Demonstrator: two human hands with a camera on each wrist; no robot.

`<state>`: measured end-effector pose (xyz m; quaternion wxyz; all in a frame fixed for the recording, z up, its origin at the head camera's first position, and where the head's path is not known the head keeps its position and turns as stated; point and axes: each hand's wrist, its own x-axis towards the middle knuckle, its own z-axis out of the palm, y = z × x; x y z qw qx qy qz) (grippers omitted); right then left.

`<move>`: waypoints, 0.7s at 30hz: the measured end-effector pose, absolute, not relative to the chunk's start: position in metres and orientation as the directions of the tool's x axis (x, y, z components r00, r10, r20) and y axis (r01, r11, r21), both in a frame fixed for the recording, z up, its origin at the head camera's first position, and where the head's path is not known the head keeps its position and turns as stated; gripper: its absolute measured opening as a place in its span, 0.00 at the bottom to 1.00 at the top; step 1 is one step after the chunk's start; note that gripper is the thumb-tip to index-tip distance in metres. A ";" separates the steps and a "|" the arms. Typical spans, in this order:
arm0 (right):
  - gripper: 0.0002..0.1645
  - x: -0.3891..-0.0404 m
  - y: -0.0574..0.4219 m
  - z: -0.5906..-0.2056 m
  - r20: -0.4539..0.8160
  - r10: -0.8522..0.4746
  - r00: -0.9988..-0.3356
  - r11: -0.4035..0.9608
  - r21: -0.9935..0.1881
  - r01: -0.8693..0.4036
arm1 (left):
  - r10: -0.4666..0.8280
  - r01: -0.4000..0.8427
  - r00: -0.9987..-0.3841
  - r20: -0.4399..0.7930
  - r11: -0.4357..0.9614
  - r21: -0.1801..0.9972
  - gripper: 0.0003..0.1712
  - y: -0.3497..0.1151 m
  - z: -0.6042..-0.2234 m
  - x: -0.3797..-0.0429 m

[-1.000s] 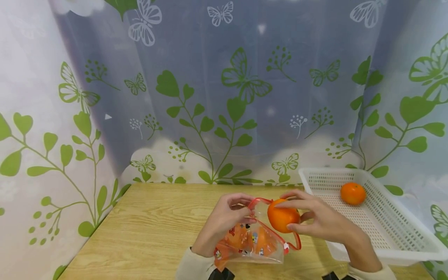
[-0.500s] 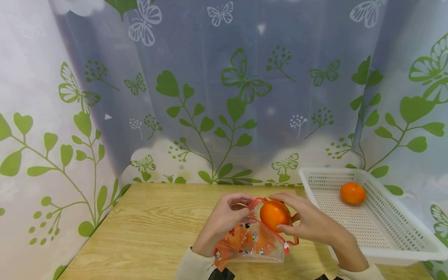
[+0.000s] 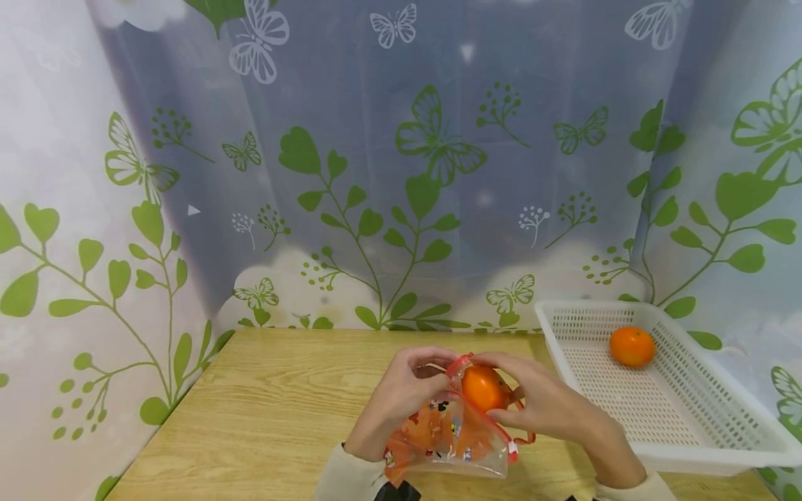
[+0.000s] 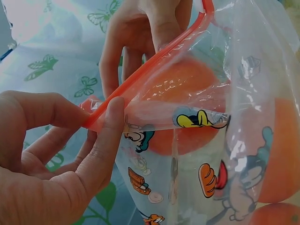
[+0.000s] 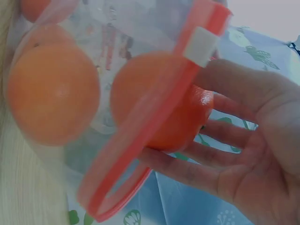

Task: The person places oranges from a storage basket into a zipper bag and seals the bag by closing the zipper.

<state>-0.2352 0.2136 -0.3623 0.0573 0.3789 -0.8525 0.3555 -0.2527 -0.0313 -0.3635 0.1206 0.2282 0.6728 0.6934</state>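
A clear zip bag [image 3: 460, 452] printed with cartoon figures and edged in red lies on the table, its mouth held apart. Several orange fruits [image 5: 54, 93] show through its plastic. My left hand [image 3: 407, 390] pinches the red zip edge [image 4: 140, 75] between thumb and fingers at the left end of the mouth. In my right hand [image 3: 539, 400] is an orange [image 3: 484, 390], gripped by the fingertips and partly inside the opening. The white zip slider [image 5: 200, 46] sits on the red edge near the right hand's thumb.
A white perforated plastic basket [image 3: 708, 390] stands at the right of the wooden table [image 3: 269, 410], with one orange [image 3: 631, 346] in it. Behind the table hangs a curtain [image 3: 351, 195] printed with leaves and butterflies.
My right hand has moved left and slightly down with the orange, bringing it from beside the bag's mouth into the opening. The left hand has stayed on the zip edge.
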 end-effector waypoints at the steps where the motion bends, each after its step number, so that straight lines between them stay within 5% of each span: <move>1: 0.40 -0.236 0.212 -0.363 0.380 -0.598 -0.705 0.467 -0.550 -0.693 | 0.475 0.144 -0.866 0.157 -0.064 0.987 0.15 -0.031 -0.364 -0.253; 11: 0.29 -0.238 0.199 -0.370 0.444 -0.471 -0.762 0.528 -0.550 -0.647 | 0.459 0.140 -0.874 0.160 -0.079 0.987 0.16 -0.033 -0.363 -0.252; 21: 0.21 -0.243 0.199 -0.376 0.575 -0.503 -0.645 0.526 -0.389 -0.756 | 0.451 0.150 -0.877 0.165 -0.068 0.986 0.18 -0.035 -0.361 -0.253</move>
